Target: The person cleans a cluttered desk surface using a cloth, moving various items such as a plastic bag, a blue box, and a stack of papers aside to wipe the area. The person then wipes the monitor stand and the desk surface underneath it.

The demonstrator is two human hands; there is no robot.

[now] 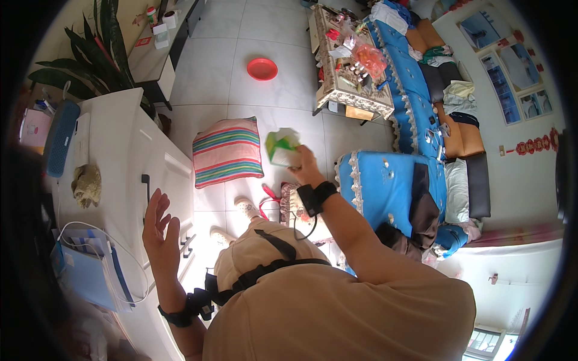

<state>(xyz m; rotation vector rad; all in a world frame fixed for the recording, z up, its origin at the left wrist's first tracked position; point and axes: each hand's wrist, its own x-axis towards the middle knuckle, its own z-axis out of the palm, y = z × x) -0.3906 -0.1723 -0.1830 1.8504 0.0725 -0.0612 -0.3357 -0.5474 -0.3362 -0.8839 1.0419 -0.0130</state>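
My right hand (309, 168) grips a green-and-white box or packet (282, 146), perhaps of tissues, in the air over the tiled floor; motion blur hides its details. To its left a striped cushion (228, 152) lies on the tiles. My left hand (162, 230) holds nothing, its thumb apart from the fingers. It hovers beside a white cabinet (156, 131), close to a black door handle (145, 189); whether it touches the cabinet I cannot tell. Both wrists wear black strapped devices.
Ahead on the floor sits a red plastic basin (262, 69). A cluttered table (334, 97) and a blue-covered sofa (384, 180) stand to the right. On the cabinet top are a blue speaker (63, 137), a cloth (87, 185), folders (88, 270) and a white cable (140, 266).
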